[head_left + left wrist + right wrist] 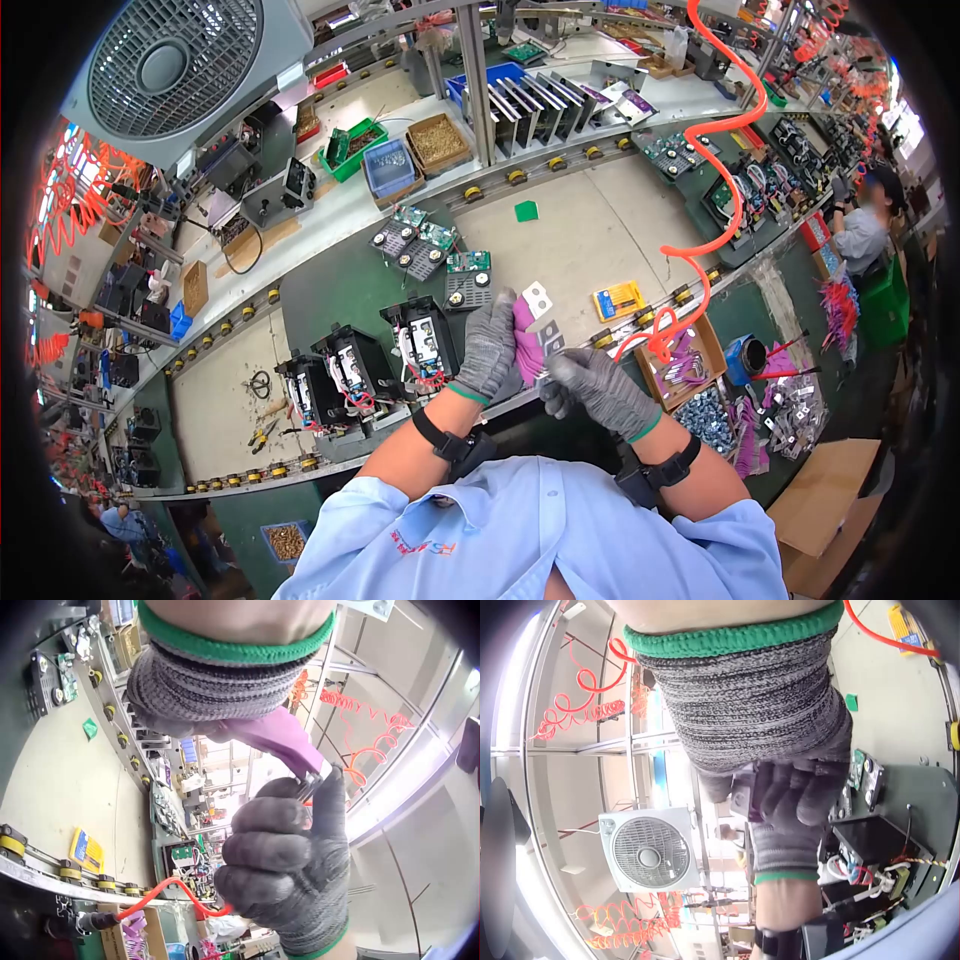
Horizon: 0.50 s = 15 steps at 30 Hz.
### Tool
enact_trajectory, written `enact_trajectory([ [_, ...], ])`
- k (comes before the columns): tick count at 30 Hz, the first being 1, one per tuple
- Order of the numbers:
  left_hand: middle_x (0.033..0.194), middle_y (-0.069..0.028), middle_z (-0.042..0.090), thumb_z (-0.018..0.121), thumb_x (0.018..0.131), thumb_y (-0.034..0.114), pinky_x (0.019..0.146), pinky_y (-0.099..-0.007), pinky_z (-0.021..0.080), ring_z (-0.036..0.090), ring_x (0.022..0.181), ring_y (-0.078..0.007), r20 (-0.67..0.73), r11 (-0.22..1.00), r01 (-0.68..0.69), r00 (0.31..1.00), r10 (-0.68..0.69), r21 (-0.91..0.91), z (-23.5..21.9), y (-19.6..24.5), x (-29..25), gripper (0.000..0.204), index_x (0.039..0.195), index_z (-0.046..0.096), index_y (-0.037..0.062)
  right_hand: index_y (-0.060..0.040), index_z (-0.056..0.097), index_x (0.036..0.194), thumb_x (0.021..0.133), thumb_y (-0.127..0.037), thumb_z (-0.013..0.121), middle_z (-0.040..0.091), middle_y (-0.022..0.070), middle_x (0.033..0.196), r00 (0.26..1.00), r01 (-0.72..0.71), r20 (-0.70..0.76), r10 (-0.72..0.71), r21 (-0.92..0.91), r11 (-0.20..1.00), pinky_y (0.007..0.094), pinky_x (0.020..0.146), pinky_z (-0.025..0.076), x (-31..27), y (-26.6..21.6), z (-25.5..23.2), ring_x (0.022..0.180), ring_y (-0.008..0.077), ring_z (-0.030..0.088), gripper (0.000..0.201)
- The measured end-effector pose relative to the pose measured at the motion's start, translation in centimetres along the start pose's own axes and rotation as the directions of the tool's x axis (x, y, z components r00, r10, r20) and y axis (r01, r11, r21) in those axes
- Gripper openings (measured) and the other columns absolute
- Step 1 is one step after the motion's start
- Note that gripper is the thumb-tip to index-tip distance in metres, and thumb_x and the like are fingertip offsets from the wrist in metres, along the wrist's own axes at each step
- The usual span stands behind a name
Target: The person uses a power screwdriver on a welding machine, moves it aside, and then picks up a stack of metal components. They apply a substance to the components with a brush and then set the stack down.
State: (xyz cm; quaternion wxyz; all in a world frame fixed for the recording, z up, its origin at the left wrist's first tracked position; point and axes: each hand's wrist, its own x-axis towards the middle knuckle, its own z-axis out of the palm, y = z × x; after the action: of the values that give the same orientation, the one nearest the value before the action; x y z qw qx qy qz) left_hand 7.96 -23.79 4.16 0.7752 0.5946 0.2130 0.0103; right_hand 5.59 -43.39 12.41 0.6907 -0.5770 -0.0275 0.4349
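Both hands wear grey knitted gloves with green cuffs and are close together in front of the chest. My left hand (487,350) grips several flat purple-sleeved metal strips (527,345), whose bare silver ends have round holes. Opposite it, my right hand (600,390) pinches the strips' near end between thumb and curled fingers. In the left wrist view the purple sleeves (281,739) run from the left hand across to the right hand (289,855). Gloved fingers hide most of the strips in the right wrist view, leaving a small holed end (742,799) in sight.
Black housings (420,340) with wiring stand left on the bench, green circuit boards (468,262) behind. Right of the hands are a yellow packet (619,300), a coiled orange hose (735,190) and a cardboard box (715,350) of purple strips. Roller track (517,177) edges the bench.
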Motion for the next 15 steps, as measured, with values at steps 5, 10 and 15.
enact_trajectory([
  [5, 0.088, -0.0046, 0.067, 0.056, 0.103, 0.025, 0.068, -0.0345, 0.057, 0.067, 0.074, -0.0186, 0.066, 0.92, 0.192, 0.981, -0.18, -0.343, 0.0, -0.1, 0.8, 0.02, 0.104, 0.065, 0.0073, -0.0029, 0.066, 0.105, 0.094, -0.04, 0.073, 0.069, 0.003, 0.088, 0.971, 0.24, 0.018, -0.24, -0.04, 0.97, 0.0275, 0.076, 0.054, 0.4, -0.3, 0.8, 0.079, 0.0113, 0.065, 0.039],
  [10, 0.087, -0.0051, 0.067, 0.057, 0.101, 0.023, 0.068, -0.0389, 0.058, 0.067, 0.077, -0.0219, 0.182, 0.816, 0.316, 0.949, -0.259, -0.484, 0.8, 1.5, -1.1, 0.015, 0.105, 0.064, 0.0103, -0.0017, 0.067, 0.101, 0.092, -0.039, 0.074, 0.069, 0.0047, 0.087, 0.961, 0.273, 0.046, -0.272, -0.015, 0.962, 0.0291, 0.074, 0.055, -0.5, -0.7, 0.9, 0.076, 0.0133, 0.066, 0.039],
  [15, 0.085, -0.0049, 0.067, 0.057, 0.102, 0.029, 0.065, -0.0392, 0.056, 0.066, 0.074, -0.0219, 0.074, 0.815, 0.29, 0.953, -0.294, -0.501, 1.7, 2.6, -1.7, 0.018, 0.1, 0.066, 0.0134, 0.001, 0.066, 0.108, 0.095, -0.032, 0.072, 0.069, 0.005, 0.092, 0.985, 0.17, 0.041, -0.166, -0.133, 0.977, 0.0289, 0.08, 0.054, -0.5, -0.4, 0.0, 0.083, 0.0115, 0.065, 0.036],
])
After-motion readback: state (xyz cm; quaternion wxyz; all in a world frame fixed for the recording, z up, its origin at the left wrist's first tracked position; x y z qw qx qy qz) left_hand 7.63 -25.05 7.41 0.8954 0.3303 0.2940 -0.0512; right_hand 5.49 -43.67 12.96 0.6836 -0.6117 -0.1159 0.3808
